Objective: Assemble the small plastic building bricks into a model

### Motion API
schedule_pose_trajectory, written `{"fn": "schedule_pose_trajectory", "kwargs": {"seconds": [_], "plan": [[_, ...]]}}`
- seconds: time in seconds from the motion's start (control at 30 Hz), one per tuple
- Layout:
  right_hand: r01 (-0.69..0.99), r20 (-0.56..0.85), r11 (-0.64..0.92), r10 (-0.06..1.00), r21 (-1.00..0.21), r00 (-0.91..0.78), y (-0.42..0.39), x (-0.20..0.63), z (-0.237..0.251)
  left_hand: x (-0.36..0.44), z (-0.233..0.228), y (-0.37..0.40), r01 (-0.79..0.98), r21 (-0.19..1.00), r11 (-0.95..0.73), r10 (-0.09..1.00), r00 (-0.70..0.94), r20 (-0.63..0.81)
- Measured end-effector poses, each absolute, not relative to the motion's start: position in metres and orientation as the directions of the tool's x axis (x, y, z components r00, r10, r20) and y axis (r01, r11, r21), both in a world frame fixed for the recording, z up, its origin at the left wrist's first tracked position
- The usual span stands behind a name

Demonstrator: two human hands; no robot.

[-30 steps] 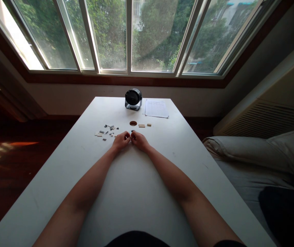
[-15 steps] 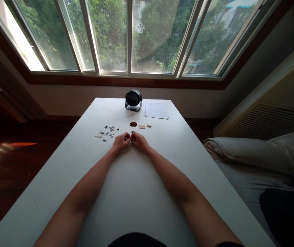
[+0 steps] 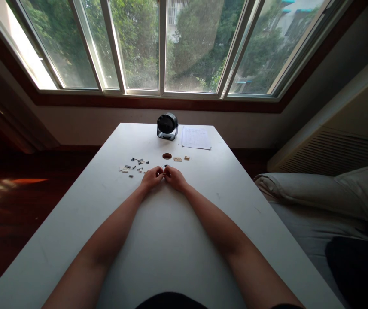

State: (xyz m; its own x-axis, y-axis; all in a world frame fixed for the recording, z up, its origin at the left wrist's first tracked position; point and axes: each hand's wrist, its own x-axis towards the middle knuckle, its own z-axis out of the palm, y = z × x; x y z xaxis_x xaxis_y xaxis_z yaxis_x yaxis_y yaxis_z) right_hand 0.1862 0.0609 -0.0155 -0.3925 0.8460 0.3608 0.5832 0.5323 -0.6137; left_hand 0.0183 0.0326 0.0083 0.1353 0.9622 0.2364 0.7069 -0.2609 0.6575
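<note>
My left hand (image 3: 152,177) and my right hand (image 3: 174,177) meet over the white table (image 3: 171,240), fingertips pinched together. Between them is something small, partly dark, mostly hidden by the fingers; I cannot make out its kind. Left of my left hand lie several small loose building-block pieces (image 3: 134,165) in grey, black and pale colours. Just beyond my right hand are a tan studded brick (image 3: 177,159) and a shorter tan brick (image 3: 187,158).
A round hole (image 3: 167,156) pierces the table beyond my hands. Farther back stand a black desk fan (image 3: 167,125) and printed paper sheets (image 3: 196,137). Past the table's far edge is a windowed wall; a cushioned seat (image 3: 306,193) is on the right.
</note>
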Motion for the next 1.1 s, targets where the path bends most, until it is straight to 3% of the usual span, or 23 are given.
{"fn": "schedule_pose_trajectory", "kwargs": {"seconds": [1.1], "plan": [[0.564, 0.400, 0.568, 0.823, -0.599, -0.404, 0.0609, 0.1865, -0.0156, 0.0166, 0.0029, 0.0366, 0.734, 0.629, -0.257, 0.963, 0.138, 0.232]]}}
